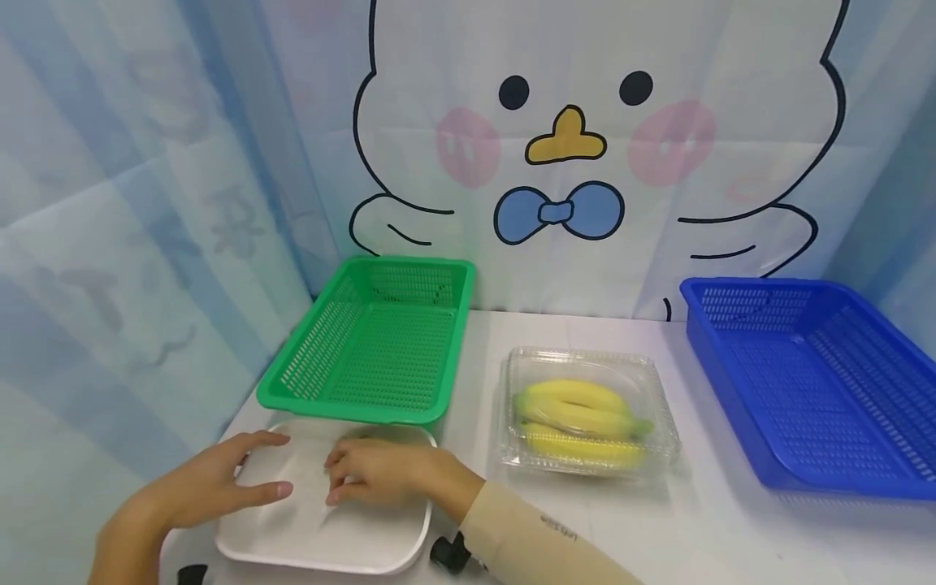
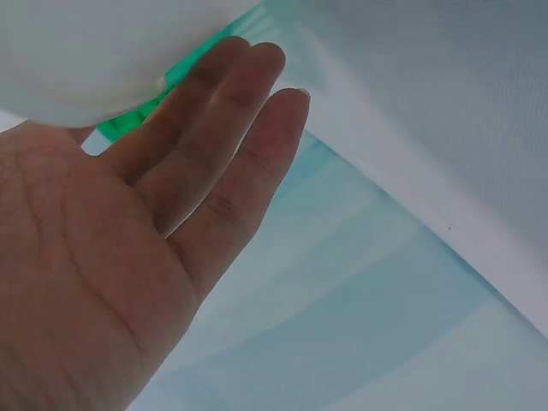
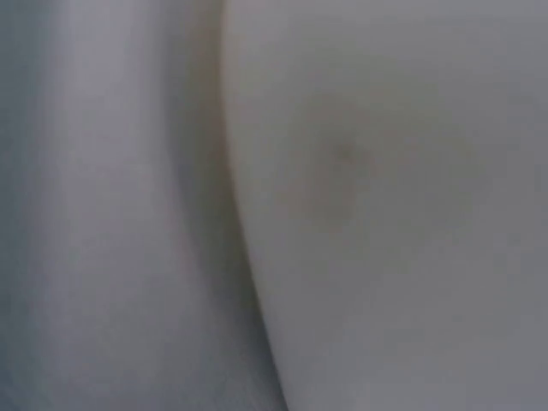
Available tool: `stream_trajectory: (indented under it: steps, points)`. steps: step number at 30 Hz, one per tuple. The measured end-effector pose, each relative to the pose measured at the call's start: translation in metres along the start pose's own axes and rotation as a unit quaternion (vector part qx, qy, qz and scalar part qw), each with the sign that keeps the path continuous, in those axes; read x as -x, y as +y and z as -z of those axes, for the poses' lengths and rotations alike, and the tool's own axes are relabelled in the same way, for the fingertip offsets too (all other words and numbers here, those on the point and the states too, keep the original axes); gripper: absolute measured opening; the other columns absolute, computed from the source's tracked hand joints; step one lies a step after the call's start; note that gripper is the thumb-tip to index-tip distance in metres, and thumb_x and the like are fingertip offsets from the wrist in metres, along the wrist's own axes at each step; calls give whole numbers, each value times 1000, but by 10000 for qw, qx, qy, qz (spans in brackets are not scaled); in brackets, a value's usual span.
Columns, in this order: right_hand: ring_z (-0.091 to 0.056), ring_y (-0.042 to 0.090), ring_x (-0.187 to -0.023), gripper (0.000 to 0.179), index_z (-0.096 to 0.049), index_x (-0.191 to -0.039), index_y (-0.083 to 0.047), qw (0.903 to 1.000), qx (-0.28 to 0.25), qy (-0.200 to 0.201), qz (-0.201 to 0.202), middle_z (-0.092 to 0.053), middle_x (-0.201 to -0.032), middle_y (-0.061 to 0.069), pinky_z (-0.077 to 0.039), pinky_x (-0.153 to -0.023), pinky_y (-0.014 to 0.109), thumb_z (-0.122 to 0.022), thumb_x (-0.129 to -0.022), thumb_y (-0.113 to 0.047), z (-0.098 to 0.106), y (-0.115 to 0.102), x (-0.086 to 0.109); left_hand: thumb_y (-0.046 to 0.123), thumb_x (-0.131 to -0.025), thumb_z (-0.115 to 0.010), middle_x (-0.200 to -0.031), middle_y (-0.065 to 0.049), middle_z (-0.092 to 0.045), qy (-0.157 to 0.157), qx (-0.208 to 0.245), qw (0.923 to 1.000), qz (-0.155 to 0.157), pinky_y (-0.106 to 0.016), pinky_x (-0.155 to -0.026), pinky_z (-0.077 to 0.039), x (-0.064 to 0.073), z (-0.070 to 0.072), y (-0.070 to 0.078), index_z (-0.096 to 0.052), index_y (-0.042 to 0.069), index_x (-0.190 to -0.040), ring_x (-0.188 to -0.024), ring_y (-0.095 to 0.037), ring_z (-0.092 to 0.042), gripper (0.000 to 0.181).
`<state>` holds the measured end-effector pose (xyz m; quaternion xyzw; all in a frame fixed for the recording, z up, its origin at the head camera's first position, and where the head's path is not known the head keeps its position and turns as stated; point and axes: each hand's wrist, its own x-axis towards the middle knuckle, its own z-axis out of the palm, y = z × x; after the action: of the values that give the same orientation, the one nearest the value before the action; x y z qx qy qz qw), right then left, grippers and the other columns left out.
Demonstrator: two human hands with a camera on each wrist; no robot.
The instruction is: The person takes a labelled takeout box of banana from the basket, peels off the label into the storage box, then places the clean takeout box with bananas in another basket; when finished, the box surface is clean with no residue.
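Observation:
A shallow white tray [image 1: 344,548] with rounded corners lies in front of the green basket. At the tray's left side is my left hand [image 1: 208,483], its thumb reaching over the tray and its fingers extended; the left wrist view has the palm [image 2: 94,248] facing the camera below a white rounded edge [image 2: 111,60]. Over the middle of the tray, my right hand [image 1: 383,471] points left with bent fingers, thumb below them. I cannot tell whether anything thin is between its fingertips. The right wrist view is filled by a blurred white surface [image 3: 385,257].
Behind the tray stands a green perforated basket [image 1: 366,357]. A clear plastic box [image 1: 629,370] with yellow bananas [image 1: 578,418] inside is right of it. At far right is a blue basket [image 1: 812,406]. A small black piece [image 1: 449,554] shows beside the right wrist. Printed curtains [image 1: 146,244] surround the white table.

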<state>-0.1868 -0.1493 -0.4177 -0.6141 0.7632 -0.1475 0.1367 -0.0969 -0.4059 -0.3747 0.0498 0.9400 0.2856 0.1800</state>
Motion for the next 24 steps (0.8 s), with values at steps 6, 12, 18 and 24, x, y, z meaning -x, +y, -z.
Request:
stream_trajectory:
  steps: [6, 12, 18, 24]
  points:
    - [-53, 6, -132, 24, -77, -108, -20, 9998, -30, -166, -103, -62, -141, -1, -33, -112, 13, -60, -105, -36, -3, -1, 1, 42, -95, -72, -153, -37, -38, 5, -1, 10000, -5, -64, -93, -51, 1, -2, -5, -49, 3, -149, -126, -51, -54, 70]
    - [-51, 5, -136, 22, -77, -114, -24, 9991, -148, -399, -61, -57, -148, -2, -31, -115, 15, -63, -103, -37, 1, -3, 6, 33, -99, -70, -155, -40, -30, -194, 471, 9987, 46, -61, -89, -55, 7, -2, -11, -44, 0, -152, -123, -51, -54, 68]
    - [-40, 8, -146, 27, -74, -118, -28, 9976, -217, -591, -276, -48, -157, -1, -25, -121, 21, -64, -100, -47, 4, -5, 9, 26, -100, -68, -158, -39, -20, -8, 712, 9970, -287, -61, -84, -55, 12, -7, -13, -41, 1, -153, -125, -60, -48, 64]
    - [-27, 12, -154, 36, -71, -123, -35, 9969, -19, -644, -442, -36, -164, -2, -18, -126, 28, -64, -97, -58, 2, -8, 10, 25, -97, -73, -163, -30, -19, 496, 560, 9948, -696, -51, -80, -57, 12, -11, -10, -46, 4, -151, -131, -58, -44, 64]
